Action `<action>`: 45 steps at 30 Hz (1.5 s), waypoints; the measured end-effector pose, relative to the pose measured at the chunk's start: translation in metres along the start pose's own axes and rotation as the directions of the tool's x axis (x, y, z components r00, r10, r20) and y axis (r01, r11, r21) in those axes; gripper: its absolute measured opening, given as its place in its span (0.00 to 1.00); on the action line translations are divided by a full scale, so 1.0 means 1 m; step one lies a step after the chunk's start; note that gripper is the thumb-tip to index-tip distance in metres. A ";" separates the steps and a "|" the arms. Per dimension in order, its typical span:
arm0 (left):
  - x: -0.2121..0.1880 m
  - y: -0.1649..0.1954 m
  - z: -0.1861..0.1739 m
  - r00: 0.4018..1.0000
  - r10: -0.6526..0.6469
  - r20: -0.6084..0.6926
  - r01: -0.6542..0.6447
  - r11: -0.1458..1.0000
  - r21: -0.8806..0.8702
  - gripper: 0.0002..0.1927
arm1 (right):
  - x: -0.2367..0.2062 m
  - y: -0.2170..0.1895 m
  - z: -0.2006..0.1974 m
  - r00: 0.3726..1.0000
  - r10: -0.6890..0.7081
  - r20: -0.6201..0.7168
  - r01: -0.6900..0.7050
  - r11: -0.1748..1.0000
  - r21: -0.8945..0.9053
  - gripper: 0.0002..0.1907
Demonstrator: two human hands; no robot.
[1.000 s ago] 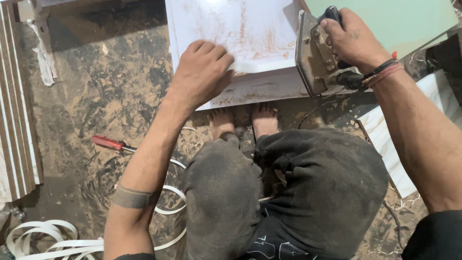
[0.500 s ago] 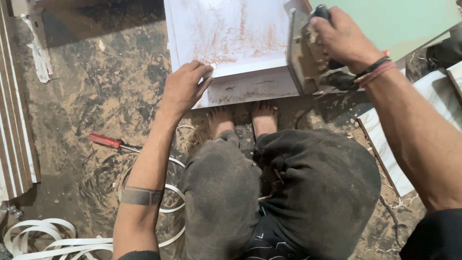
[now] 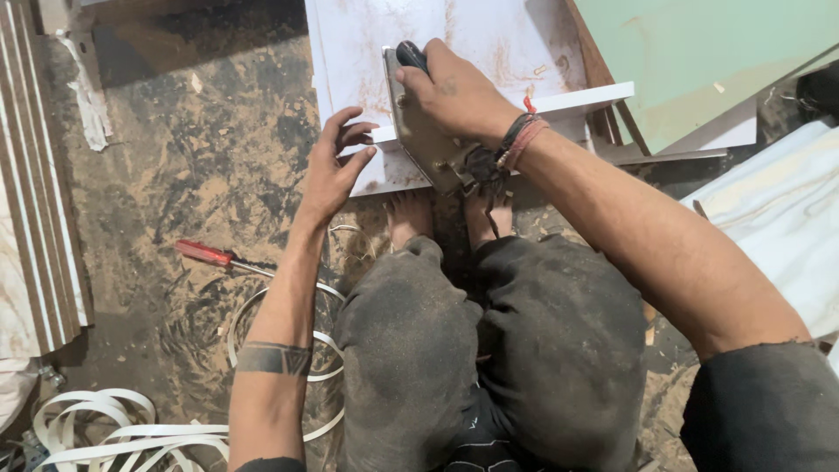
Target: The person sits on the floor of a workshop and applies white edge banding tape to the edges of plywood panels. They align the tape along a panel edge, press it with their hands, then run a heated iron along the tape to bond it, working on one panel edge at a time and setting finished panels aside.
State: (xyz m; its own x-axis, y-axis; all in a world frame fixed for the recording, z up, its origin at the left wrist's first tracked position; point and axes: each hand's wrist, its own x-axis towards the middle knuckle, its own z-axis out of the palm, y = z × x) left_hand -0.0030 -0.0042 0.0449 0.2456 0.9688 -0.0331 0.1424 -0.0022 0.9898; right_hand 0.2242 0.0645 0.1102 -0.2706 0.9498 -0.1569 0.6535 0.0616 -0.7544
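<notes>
I squat on a dusty floor over a white laminated board (image 3: 367, 52) that lies in front of my bare feet. My right hand (image 3: 454, 92) grips the dark handle of a power tool with a flat metal base (image 3: 419, 140), which stands on the board's near edge. My left hand (image 3: 336, 166) rests at the board's near left corner, fingers spread and fingertips touching the edge. A narrow white strip (image 3: 585, 98) runs to the right from under my right wrist.
A red-handled screwdriver (image 3: 214, 255) lies on the floor to the left. White edge-band coils (image 3: 114, 428) lie at lower left. Stacked boards (image 3: 35, 175) line the left side. A pale green panel (image 3: 699, 52) and a white marbled sheet (image 3: 778, 218) lie to the right.
My right hand has slid the tool to the left along the board's near edge. My left hand came off the board's top and moved to its near left corner.
</notes>
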 end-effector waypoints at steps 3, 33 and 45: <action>-0.003 -0.002 0.003 0.999 -0.031 -0.026 0.028 0.993 -0.113 0.28 | 0.006 -0.006 0.007 0.999 0.043 0.029 -0.044 0.999 0.012 0.26; 0.007 -0.014 0.027 0.973 -0.088 -0.213 0.069 0.993 -0.094 0.10 | -0.082 0.140 -0.169 0.979 0.048 -0.198 -0.082 0.982 -0.170 0.18; 0.007 -0.010 0.030 0.971 -0.088 -0.223 0.044 0.980 -0.194 0.11 | -0.075 0.125 -0.160 0.927 0.353 -0.125 -0.354 0.935 0.021 0.19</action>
State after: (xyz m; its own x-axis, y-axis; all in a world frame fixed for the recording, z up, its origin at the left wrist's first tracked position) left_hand 0.0261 -0.0048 0.0303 0.0123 0.9960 -0.0881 -0.0355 0.0885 0.9954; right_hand 0.4394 0.0504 0.1297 0.0687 0.9408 -0.3320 0.6919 -0.2847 -0.6635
